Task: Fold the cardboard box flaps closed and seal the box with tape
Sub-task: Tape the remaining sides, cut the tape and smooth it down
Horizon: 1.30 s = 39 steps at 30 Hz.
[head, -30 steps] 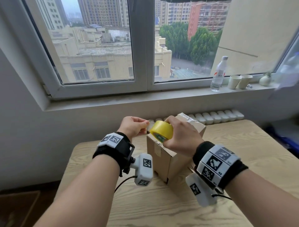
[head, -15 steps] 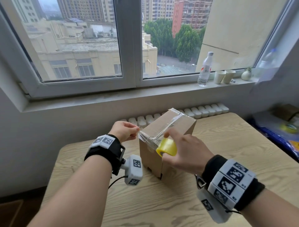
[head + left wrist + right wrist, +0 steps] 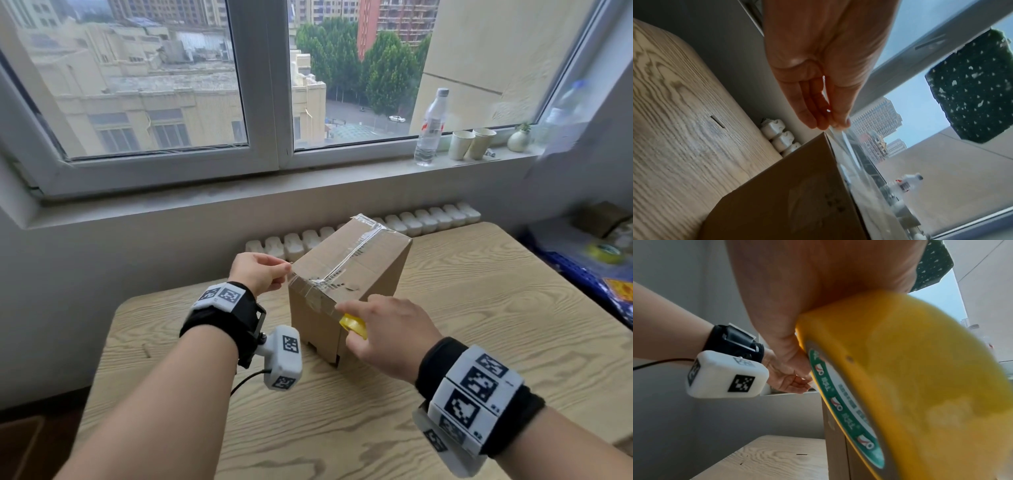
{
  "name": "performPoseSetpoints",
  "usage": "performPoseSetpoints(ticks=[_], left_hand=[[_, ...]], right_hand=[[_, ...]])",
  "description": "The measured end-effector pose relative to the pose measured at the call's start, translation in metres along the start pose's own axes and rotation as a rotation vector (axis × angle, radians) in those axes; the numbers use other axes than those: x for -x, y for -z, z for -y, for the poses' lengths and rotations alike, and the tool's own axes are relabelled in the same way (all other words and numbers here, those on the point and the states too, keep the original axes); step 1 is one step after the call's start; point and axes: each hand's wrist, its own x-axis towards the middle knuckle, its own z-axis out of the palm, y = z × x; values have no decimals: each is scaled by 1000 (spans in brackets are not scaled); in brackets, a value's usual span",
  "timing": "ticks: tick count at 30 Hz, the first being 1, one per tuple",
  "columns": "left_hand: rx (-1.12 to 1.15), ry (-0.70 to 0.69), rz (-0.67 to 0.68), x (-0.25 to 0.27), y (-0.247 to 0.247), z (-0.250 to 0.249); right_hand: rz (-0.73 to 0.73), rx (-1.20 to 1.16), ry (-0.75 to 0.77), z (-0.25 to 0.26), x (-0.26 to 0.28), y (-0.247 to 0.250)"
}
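Observation:
A closed cardboard box stands on the wooden table, with clear tape running along its top seam. My left hand pinches the loose end of a clear tape strip at the box's near left top edge; the left wrist view shows the fingertips meeting on the strip just above the box corner. My right hand grips the yellow tape roll low against the box's near right edge. The roll fills the right wrist view, pressed under my palm.
On the windowsill stand a plastic bottle, two paper cups and a small vase. White radiator caps line the wall behind the table. Another tape roll lies on clutter at the right.
My right hand has pulled the yellow roll from above the box down and toward me, stretching tape across the near top edge. My left hand keeps pinching the tape end.

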Motion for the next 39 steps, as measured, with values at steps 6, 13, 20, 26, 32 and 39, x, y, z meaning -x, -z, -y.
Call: performPoseSetpoints(ticks=[6, 13, 20, 26, 32, 39], left_hand=[[-10, 3, -77, -8, -7, 7], [-25, 39, -81, -14, -13, 1], [-54, 28, -71, -18, -5, 4], [-75, 29, -109, -17, -9, 6], [-79, 35, -126, -17, -13, 3], [-79, 31, -177, -16, -14, 0]], right_hand=[[57, 76, -34, 1, -12, 6], [107, 34, -86, 1, -19, 14], [175, 64, -93, -3, -15, 8], [201, 55, -126, -7, -19, 4], [240, 13, -130, -7, -20, 4], [226, -21, -156, -13, -25, 11]])
